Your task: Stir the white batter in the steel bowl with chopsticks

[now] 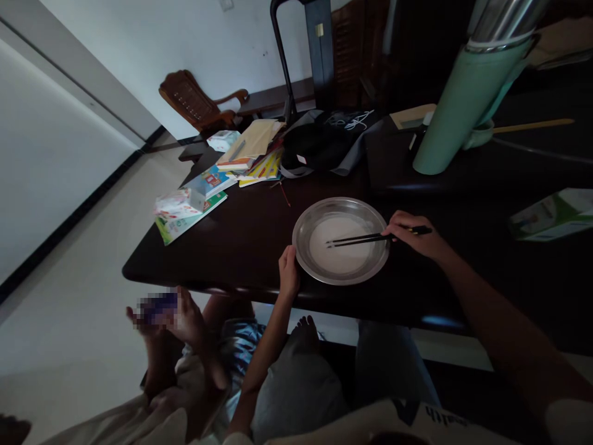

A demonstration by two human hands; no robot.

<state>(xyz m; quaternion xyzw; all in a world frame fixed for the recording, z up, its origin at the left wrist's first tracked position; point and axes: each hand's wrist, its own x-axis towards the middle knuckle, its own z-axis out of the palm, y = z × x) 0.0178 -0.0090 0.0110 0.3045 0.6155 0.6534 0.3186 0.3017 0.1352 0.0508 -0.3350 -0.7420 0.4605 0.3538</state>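
A round metal dish (306,256) with white liquid in it sits on the dark table (241,247) near its front edge. My right hand (414,235) is closed on a pair of black chopsticks (359,238) whose tips lie over the white liquid. My left hand (288,272) rests against the dish's left rim, fingers curled on the table edge, holding the dish steady.
Books (252,154) and packets (178,207) lie at the table's far left, a black bag (324,145) behind the dish, a tall green flask (463,105) at the right, a green box (553,215) at the far right. Another person's hands (185,318) hold something at lower left.
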